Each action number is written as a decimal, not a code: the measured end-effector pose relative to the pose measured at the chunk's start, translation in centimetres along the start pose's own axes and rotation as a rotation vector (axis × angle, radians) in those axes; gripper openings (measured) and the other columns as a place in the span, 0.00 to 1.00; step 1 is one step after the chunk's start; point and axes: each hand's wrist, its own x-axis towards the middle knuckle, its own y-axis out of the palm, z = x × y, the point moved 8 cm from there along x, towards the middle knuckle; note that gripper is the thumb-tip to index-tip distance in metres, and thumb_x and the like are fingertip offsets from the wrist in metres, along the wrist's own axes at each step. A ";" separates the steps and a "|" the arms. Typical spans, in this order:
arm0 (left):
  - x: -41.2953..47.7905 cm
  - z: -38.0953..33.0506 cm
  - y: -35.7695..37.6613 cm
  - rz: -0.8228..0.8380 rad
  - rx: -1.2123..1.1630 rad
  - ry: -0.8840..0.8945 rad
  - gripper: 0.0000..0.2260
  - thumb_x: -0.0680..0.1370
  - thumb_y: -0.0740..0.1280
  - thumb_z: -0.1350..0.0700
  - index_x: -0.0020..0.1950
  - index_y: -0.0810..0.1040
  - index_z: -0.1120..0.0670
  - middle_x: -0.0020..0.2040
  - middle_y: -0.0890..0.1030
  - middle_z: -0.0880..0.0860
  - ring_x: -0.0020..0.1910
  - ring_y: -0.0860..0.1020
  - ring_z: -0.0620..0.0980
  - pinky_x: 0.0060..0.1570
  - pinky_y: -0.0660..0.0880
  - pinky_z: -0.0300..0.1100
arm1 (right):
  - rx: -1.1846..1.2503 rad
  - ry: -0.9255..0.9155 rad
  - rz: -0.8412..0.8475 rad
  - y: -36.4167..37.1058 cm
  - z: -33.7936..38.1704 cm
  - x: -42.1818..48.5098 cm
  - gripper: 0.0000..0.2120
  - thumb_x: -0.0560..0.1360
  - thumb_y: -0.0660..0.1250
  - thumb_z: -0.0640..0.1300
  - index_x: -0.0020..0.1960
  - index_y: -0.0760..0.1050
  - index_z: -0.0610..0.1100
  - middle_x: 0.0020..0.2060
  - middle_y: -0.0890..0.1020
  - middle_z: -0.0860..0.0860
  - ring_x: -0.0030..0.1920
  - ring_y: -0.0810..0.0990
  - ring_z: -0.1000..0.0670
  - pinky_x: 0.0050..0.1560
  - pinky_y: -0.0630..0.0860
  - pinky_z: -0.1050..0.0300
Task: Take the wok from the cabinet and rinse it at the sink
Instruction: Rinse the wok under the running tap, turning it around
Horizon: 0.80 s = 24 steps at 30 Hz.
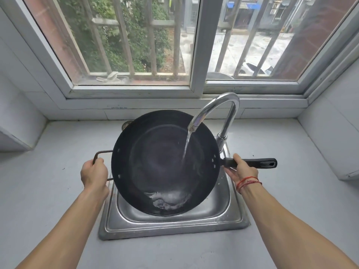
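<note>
At the left side of the sink [236, 214], the left hand [94, 174] is gripping the wire loop handle [100, 152], its fingers [98, 163] curling round the bar. That bar is thin, so a wet grasp is risking a slip and a drop into the basin.

Centrally, the wok [155, 156] is hanging above the sink and tilting toward the person, and water is pooling [169, 199] at its near rim. Any steeper tilt is likely to be sending that pool over the rim — possibly past the sink edge onto the table [48, 200].

To the right, the stream [186, 146] from the faucet [219, 107] is striking the sloping wall. Splash-back is a probable hazard, and lifting the wok is risking contact with the spout.

At the far right, the right hand [240, 169] is clasping the long black handle [258, 163], its fingers wrapping it near the bowl — added water weight is loading both grips.
</note>
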 end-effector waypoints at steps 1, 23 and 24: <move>0.4 -0.1 -0.1 0.003 0.002 0.003 0.17 0.80 0.60 0.57 0.66 0.74 0.62 0.67 0.75 0.67 0.68 0.72 0.69 0.68 0.67 0.64 | -0.019 -0.014 -0.003 0.1 0.1 -0.1 0.13 0.74 0.74 0.40 0.46 0.69 0.37 0.47 0.82 0.39 0.42 0.85 0.41 0.48 0.83 0.43; 4.2 3.3 -1.8 0.027 0.109 -0.008 0.11 0.79 0.62 0.65 0.57 0.81 0.62 0.34 0.71 0.55 0.30 0.62 0.52 0.30 0.59 0.43 | -0.286 -0.058 0.001 0.1 -2.5 0.0 0.13 0.73 0.75 0.44 0.41 0.76 0.35 0.38 0.83 0.42 0.35 0.84 0.47 0.27 0.80 0.60; 4.4 3.6 -1.8 0.028 0.114 -0.005 0.11 0.79 0.62 0.65 0.57 0.82 0.62 0.34 0.72 0.54 0.30 0.63 0.52 0.30 0.60 0.43 | -0.288 -0.056 0.001 0.1 -2.6 -0.1 0.13 0.73 0.74 0.44 0.41 0.76 0.35 0.38 0.83 0.42 0.35 0.84 0.46 0.27 0.80 0.60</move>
